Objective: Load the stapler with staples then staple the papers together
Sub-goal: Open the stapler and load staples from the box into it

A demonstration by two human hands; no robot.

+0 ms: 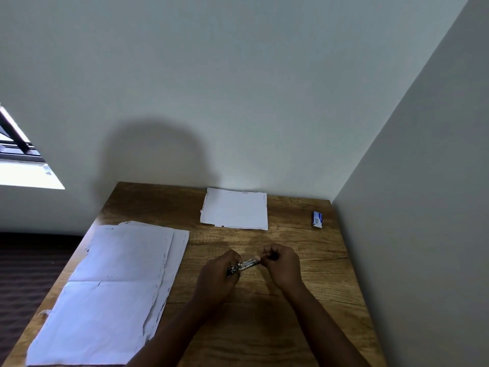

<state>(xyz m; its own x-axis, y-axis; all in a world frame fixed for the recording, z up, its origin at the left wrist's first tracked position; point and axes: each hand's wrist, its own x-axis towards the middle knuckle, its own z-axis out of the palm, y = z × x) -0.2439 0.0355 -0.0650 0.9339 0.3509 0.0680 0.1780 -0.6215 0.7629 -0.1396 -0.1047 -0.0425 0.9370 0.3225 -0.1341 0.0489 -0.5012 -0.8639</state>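
Observation:
A small metal stapler point(244, 266) is held just above the middle of the wooden table point(304, 300). My left hand point(218, 276) grips its near, left end. My right hand point(281, 263) pinches its far, right end with closed fingers; whether staples are between them I cannot tell. A large stack of white papers point(113, 290) lies on the table's left side. A smaller white paper stack point(235, 209) lies at the back by the wall. A small blue and white staple box point(317, 219) stands at the back right.
Walls close off the table at the back and along the right side. The table's left edge drops to a dark floor point(23, 274). A bright window point(23, 165) shows at the far left.

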